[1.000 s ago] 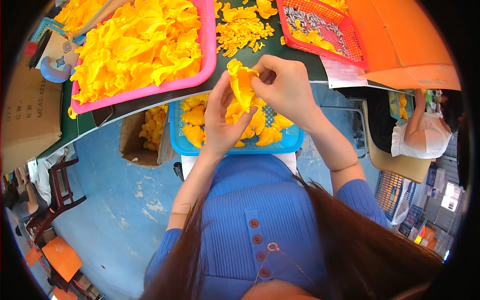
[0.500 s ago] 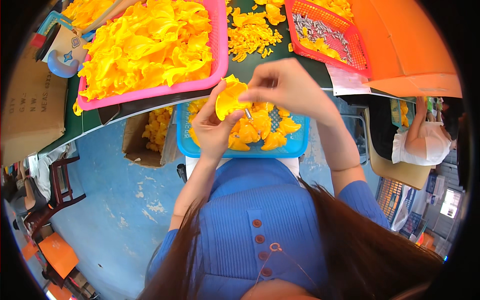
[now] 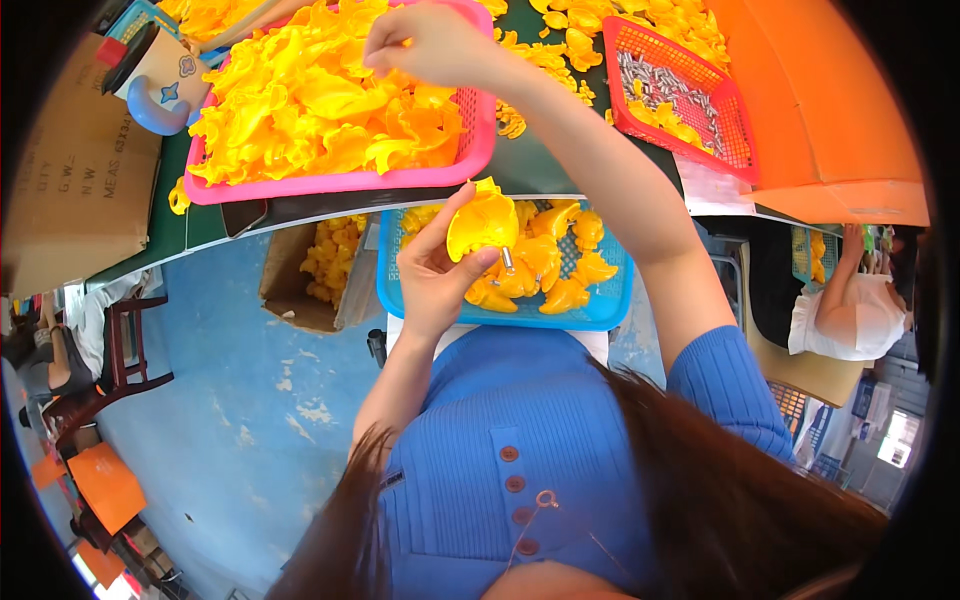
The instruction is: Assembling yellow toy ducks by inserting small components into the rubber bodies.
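Note:
My left hand (image 3: 437, 270) holds a yellow plastic flower piece (image 3: 482, 222) with a small metal pin at its base, just above the blue basket (image 3: 600, 312) on my lap. That basket holds several finished yellow pieces. My right hand (image 3: 425, 42) reaches far forward over the pink tray (image 3: 330, 183), fingers pinched down among the heap of loose yellow plastic petals (image 3: 310, 105). What the fingers hold cannot be told.
A red basket (image 3: 700, 135) with metal pins and yellow pieces sits at the right on the green table (image 3: 540, 170). An orange box (image 3: 850, 110) lies beyond it. A cardboard box of yellow parts (image 3: 325, 262) stands on the blue floor. Another person (image 3: 850, 310) sits at the right.
My right hand left the piece and stretched forward to the pink tray. My left hand keeps the yellow piece and has dropped slightly toward the blue basket.

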Tool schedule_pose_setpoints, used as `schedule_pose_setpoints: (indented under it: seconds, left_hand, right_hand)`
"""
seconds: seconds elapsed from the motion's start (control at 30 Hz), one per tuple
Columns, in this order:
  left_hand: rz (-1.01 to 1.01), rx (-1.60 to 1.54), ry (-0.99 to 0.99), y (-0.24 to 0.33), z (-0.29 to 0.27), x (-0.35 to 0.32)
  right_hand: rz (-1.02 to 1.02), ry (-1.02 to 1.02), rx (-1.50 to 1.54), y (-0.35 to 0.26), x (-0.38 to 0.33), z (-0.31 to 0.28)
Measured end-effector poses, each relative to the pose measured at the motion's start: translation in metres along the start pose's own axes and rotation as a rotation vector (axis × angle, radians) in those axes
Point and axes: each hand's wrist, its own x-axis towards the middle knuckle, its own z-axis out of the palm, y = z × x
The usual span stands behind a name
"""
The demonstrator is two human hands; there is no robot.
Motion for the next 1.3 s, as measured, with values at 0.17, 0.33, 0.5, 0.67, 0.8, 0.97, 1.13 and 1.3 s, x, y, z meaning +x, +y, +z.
schedule_pose_setpoints:
  seconds: [0.17, 0.33, 0.5, 0.67, 0.8, 0.97, 1.13, 1.3]
  left_hand:
    - [-0.039, -0.052, -0.011, -0.006, -0.003, 0.006]
    - [-0.079, -0.067, -0.055, -0.01, 0.009, 0.006]
    - [-0.129, -0.061, -0.077, -0.008, 0.007, 0.002]
    - [-0.113, -0.107, -0.088, -0.009, 0.007, 0.003]
    - [-0.167, -0.23, -0.133, -0.016, 0.006, 0.004]
    - [-0.167, -0.263, -0.133, -0.022, 0.022, 0.009]
    - [-0.295, -0.403, -0.14, -0.031, 0.023, 0.008]
    - [-0.356, -0.358, -0.105, -0.026, 0.023, 0.009]
  right_hand:
    - [-0.281, 0.124, -0.104, 0.014, -0.01, -0.003]
    - [-0.466, 0.183, -0.441, 0.011, -0.019, 0.003]
    - [0.036, 0.316, 0.509, 0.003, -0.03, -0.028]
    - [0.2, 0.173, 0.689, 0.005, -0.119, -0.051]
    - [0.407, 0.338, 0.488, 0.033, -0.196, -0.05]
    - [0.653, 0.526, 0.382, 0.08, -0.253, -0.048]
    - [0.518, 0.693, -0.331, 0.105, -0.264, -0.045]
    - [0.191, 0.619, -0.574, 0.093, -0.255, -0.033]
